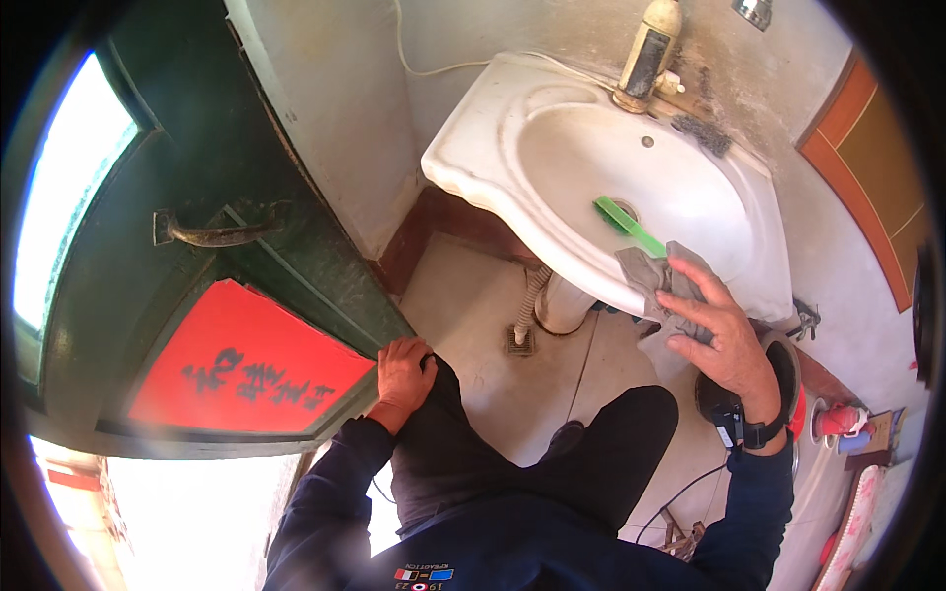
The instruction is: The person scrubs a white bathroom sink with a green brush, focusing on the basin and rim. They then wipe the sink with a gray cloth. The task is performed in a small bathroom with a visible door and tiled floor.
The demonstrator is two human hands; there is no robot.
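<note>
My right hand [720,332] grips a crumpled grey cloth [669,288] at the front rim of a white ceramic washbasin [473,155]. A green brush [628,225] lies in the bowl beside the drain, its handle end reaching the cloth; whether my hand touches the brush cannot be told. My left hand [406,373] rests on my knee, close to the lower edge of a dark green door, and no object shows in it. At the basin's back edge stand a stained bottle with a dark label [650,55] and a dark scouring pad [702,134].
The green door [295,295] with a metal handle [222,235] and red paper fills the left. Below the basin are its pedestal [565,299], a ribbed drain hose [531,299] and a floor drain [520,340]. A dark bucket [780,362] stands at the right, near a valve [805,318].
</note>
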